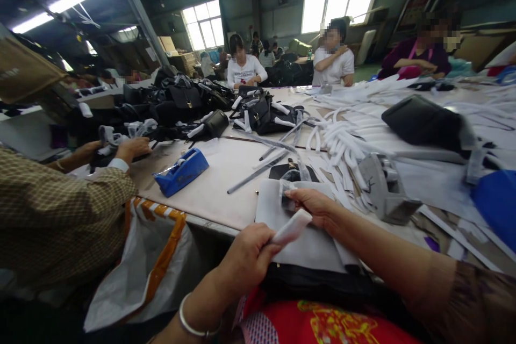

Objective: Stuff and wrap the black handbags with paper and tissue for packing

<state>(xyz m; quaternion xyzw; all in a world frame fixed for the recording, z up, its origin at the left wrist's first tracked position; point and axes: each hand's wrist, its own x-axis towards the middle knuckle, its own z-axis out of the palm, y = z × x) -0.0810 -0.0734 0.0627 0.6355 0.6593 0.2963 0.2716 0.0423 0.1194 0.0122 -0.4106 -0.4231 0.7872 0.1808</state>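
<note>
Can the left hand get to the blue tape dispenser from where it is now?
Probably yes: the table between left hand and blue tape dispenser lies bare, and the co-worker's sleeve sits aside. But the hand is pinching a white strip.

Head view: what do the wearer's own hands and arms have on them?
No gloves. The left hand has a thin silver bangle at the wrist. The right hand has no visible jewellery; its forearm is bare up to a dark brownish sleeve near the elbow.

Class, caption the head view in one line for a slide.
At a table, the left hand pinches a white strip, the right hand rests on a pale sheet, blue tape dispenser nearby.
</note>
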